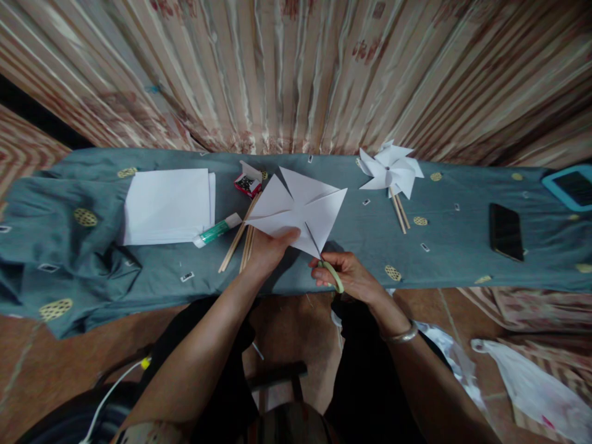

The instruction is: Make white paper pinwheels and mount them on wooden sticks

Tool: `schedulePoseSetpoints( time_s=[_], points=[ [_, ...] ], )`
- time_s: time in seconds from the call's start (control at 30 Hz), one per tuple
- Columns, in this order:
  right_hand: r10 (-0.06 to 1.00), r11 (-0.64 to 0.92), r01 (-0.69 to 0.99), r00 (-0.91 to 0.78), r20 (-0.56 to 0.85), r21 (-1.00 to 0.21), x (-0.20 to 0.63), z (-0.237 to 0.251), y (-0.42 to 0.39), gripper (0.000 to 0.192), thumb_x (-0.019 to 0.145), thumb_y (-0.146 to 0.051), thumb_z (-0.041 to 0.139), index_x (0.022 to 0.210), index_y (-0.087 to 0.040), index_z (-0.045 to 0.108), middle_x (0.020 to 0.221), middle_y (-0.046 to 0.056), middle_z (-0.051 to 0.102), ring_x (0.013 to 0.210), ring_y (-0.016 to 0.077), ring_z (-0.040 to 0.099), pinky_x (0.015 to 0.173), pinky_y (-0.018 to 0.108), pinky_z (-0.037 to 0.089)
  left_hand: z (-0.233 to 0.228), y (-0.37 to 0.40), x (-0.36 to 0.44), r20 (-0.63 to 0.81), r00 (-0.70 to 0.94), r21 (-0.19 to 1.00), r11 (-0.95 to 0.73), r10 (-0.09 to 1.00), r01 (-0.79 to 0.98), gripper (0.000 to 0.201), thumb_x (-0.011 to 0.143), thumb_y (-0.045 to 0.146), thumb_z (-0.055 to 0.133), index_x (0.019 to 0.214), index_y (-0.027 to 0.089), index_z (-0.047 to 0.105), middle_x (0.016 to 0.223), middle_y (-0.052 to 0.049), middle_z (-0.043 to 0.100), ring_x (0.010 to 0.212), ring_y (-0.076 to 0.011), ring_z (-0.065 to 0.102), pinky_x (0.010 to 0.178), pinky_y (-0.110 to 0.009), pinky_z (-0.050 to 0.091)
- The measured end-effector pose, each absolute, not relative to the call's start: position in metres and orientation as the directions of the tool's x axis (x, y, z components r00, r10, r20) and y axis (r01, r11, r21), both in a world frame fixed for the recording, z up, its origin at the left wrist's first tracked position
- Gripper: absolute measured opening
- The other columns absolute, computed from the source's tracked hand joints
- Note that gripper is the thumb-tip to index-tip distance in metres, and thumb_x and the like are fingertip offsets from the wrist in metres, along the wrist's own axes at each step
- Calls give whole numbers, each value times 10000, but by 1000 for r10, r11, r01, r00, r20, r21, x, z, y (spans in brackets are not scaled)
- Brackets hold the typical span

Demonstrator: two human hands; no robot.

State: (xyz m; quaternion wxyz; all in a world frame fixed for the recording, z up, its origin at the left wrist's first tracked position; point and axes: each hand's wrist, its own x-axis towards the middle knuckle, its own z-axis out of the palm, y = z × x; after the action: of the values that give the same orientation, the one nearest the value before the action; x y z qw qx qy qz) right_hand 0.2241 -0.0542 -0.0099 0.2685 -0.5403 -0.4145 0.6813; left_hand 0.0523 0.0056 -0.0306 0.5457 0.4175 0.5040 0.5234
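A square white sheet of paper (319,197), slit from its corners toward the middle, is held by my left hand (272,246) at its near left side, thumb on top. My right hand (346,274) grips scissors (333,277) with pale green handles. Their blades lie at the slit of the sheet's near corner. Under and left of the sheet are several wooden sticks (231,250). Just beyond the sticks is an open small red box (247,184) with dark and white bits inside. A green and white glue stick (217,230) lies left of the sticks.
A stack of white paper (169,206) lies at the left on the green patterned cloth (444,246). Paper pinwheels (393,169) on sticks rest at the right, with a dark phone (505,231) and a blue-framed device (571,187) farther right. Behind hangs a striped curtain (296,80).
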Motion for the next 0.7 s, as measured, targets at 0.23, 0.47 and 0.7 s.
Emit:
schedulePoseSetpoints(
  time_s=[0.23,0.47,0.7],
  points=[
    [828,-496,78,-256,-499,-865,223,-10,-54,449,538,-529,861,730,-171,670,557,-51,600,490,70,537,491,197,446,-33,6,51,-107,-77,983,93,991,-161,521,567,305,769,1044,154,626,1098,-110,703,1007,-273,667,942,-412,520],
    [827,-513,52,-238,-510,-857,222,-10,-53,446,487,-487,890,732,-175,686,567,-54,615,500,69,548,505,193,451,-27,3,52,-108,-60,986,99,992,-134,511,559,307,752,1027,149,623,1100,-122,704,1006,-284,665,940,-438,523],
    [837,-497,56,-234,-495,-866,222,-12,-52,426,496,-480,887,717,-166,701,546,-47,618,490,66,536,501,194,447,-21,-1,54,-111,-74,991,105,991,-83,452,569,279,739,987,146,626,1040,-124,704,991,-302,667,930,-458,521]
  ],
)
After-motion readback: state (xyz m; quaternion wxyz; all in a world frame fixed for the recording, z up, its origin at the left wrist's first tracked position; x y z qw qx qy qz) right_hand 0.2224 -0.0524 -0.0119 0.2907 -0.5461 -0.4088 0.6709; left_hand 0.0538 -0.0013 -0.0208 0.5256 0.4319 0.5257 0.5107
